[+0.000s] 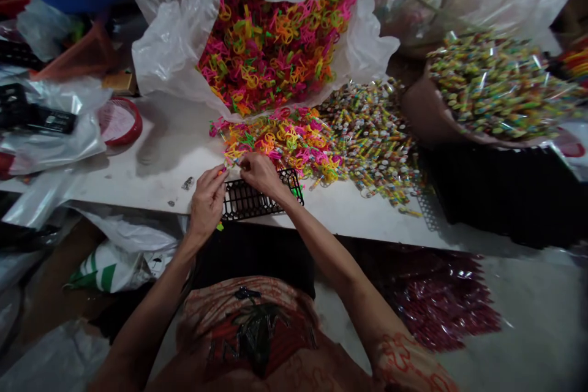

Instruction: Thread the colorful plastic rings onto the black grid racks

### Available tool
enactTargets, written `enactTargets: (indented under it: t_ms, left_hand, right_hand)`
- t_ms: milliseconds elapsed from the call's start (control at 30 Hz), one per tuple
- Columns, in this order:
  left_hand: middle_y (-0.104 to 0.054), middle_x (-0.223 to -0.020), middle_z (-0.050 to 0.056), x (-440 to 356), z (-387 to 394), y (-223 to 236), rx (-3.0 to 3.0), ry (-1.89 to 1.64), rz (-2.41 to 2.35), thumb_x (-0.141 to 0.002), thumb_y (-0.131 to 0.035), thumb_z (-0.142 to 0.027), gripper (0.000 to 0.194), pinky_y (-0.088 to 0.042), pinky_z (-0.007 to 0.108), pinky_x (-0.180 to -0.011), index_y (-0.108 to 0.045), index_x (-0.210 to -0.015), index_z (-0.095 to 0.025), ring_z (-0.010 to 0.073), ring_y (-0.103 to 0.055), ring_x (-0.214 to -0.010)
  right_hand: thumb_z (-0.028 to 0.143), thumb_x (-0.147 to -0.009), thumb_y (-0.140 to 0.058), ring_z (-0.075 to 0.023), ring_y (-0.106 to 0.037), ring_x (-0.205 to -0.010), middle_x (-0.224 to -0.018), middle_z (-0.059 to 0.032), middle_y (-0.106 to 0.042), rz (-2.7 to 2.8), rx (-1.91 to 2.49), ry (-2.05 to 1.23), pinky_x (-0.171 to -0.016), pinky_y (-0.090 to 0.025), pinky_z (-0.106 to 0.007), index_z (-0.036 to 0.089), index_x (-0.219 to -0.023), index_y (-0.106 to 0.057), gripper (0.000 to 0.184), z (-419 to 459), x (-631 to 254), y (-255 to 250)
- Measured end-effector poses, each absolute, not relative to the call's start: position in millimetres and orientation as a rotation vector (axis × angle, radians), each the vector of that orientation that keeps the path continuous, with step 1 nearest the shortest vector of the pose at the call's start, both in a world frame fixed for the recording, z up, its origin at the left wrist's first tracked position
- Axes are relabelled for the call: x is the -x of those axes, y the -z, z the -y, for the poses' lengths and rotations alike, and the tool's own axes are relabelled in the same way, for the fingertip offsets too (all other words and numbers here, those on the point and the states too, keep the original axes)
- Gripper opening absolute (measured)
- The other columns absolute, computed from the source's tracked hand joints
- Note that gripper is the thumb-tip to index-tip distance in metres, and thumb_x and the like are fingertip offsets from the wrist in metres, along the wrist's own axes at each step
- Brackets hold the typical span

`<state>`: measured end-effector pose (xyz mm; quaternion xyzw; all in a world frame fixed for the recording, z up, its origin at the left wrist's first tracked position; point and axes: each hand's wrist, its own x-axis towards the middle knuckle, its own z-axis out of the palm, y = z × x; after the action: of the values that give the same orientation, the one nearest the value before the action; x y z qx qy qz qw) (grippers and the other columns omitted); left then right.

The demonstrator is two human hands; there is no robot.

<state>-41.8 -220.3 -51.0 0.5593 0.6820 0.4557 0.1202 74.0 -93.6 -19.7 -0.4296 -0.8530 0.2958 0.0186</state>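
Observation:
My left hand [207, 199] and my right hand [260, 173] meet at the near edge of a white table [151, 159], fingers pinched together on a small coloured plastic piece [231, 163]. Just below them lies a black perforated tray [257, 199]. Right behind my fingers spreads a loose pile of pink, yellow and orange plastic rings [285, 138]. A big clear plastic bag [174, 43] behind it is full of the same rings [271, 43].
A heap of small wrapped candy sticks [372, 135] lies right of the rings, with a fuller bag of them [500, 86] over a black crate [505, 196]. A red lid [120, 122] and clear bags sit at the left. Dark red wrappers [436, 300] lie low right.

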Motion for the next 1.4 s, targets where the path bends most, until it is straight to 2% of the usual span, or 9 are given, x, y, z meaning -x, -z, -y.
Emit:
enactTargets:
  t_ms: [167, 300, 500, 700, 900, 1000, 1133, 1300, 1400]
  left_hand:
    - [-0.065, -0.130, 0.008, 40, 222, 47, -1.483, -1.358, -1.974, -0.095, -0.049, -0.039, 0.033, -0.043, 0.043, -0.110, -0.070, -0.117, -0.024, 0.0197, -0.057, -0.125]
    - [-0.064, -0.132, 0.007, 41, 222, 44, -1.468, -1.330, -1.953, -0.096, -0.049, -0.042, 0.035, -0.043, 0.043, -0.111, -0.070, -0.117, -0.025, 0.0194, -0.056, -0.127]
    - [-0.064, -0.133, 0.006, 43, 223, 43, -1.517, -1.333, -1.957, -0.096, -0.050, -0.040, 0.033, -0.043, 0.041, -0.111, -0.069, -0.119, -0.026, 0.0179, -0.057, -0.126]
    - [-0.062, -0.135, 0.004, 44, 223, 44, -1.515, -1.329, -1.936, -0.097, -0.049, -0.041, 0.033, -0.042, 0.042, -0.113, -0.068, -0.120, -0.029, 0.0175, -0.056, -0.127]
    - [-0.061, -0.136, 0.005, 42, 224, 43, -1.466, -1.316, -1.953, -0.096, -0.049, -0.042, 0.034, -0.043, 0.040, -0.112, -0.067, -0.121, -0.028, 0.0184, -0.054, -0.129]
    - [-0.060, -0.137, 0.006, 40, 224, 44, -1.453, -1.311, -1.943, -0.097, -0.047, -0.044, 0.037, -0.042, 0.042, -0.112, -0.066, -0.123, -0.026, 0.0196, -0.053, -0.131]
    - [-0.058, -0.139, 0.008, 39, 223, 44, -1.544, -1.239, -1.955, -0.092, -0.054, -0.039, 0.039, -0.038, 0.043, -0.115, -0.063, -0.127, -0.024, 0.0208, -0.050, -0.133]
    - [-0.060, -0.136, 0.009, 40, 221, 48, -1.580, -1.265, -1.966, -0.091, -0.052, -0.028, 0.038, -0.039, 0.041, -0.114, -0.064, -0.127, -0.023, 0.0201, -0.053, -0.130]
    - [-0.058, -0.139, 0.009, 41, 222, 50, -1.583, -1.287, -1.953, -0.092, -0.050, -0.029, 0.037, -0.038, 0.043, -0.114, -0.064, -0.126, -0.024, 0.0209, -0.051, -0.132]
  right_hand:
    - [0.018, -0.072, -0.055, -0.0151, -0.055, -0.070, -0.075, -0.0019, -0.065, 2.341, 1.467, -1.062, -0.064, -0.036, -0.025, 0.015, -0.083, -0.067, 0.017, 111, -112, 34]
    - [0.017, -0.068, -0.056, -0.0112, -0.046, -0.061, -0.065, 0.0040, -0.054, 2.233, 1.320, -1.310, -0.059, -0.030, -0.022, 0.017, -0.075, -0.060, 0.008, 129, -119, 41]
    - [0.016, -0.070, -0.054, -0.0115, -0.044, -0.064, -0.070, 0.0039, -0.052, 2.205, 1.049, -1.495, -0.061, -0.031, -0.022, 0.019, -0.072, -0.052, 0.005, 160, -103, 49]
    - [0.017, -0.079, -0.056, -0.0123, -0.046, -0.067, -0.072, 0.0021, -0.051, 2.155, 0.961, -1.456, -0.064, -0.032, -0.023, 0.020, -0.069, -0.047, 0.013, 187, -90, 68]
    - [0.013, -0.085, -0.050, -0.0161, -0.053, -0.075, -0.084, -0.0030, -0.059, 2.424, 1.134, -1.235, -0.068, -0.034, -0.026, 0.019, -0.084, -0.056, 0.008, 196, -91, 66]
    - [0.014, -0.088, -0.047, -0.0182, -0.058, -0.082, -0.098, -0.0076, -0.064, 2.644, 1.134, -1.198, -0.069, -0.037, -0.027, 0.017, -0.097, -0.060, 0.016, 195, -88, 55]
    - [0.012, -0.087, -0.046, -0.0196, -0.061, -0.085, -0.121, -0.0107, -0.061, 2.811, 1.096, -1.124, -0.070, -0.040, -0.029, 0.018, -0.114, -0.058, 0.030, 197, -84, 44]
    - [0.011, -0.084, -0.053, -0.0190, -0.062, -0.093, -0.107, -0.0090, -0.067, 2.856, 0.915, -1.194, -0.076, -0.044, -0.026, 0.015, -0.105, -0.065, 0.025, 172, -94, 29]
    - [0.013, -0.085, -0.054, -0.0200, -0.063, -0.099, -0.110, -0.0104, -0.067, 2.782, 1.100, -0.989, -0.081, -0.045, -0.027, 0.014, -0.108, -0.067, 0.027, 127, -106, 11]
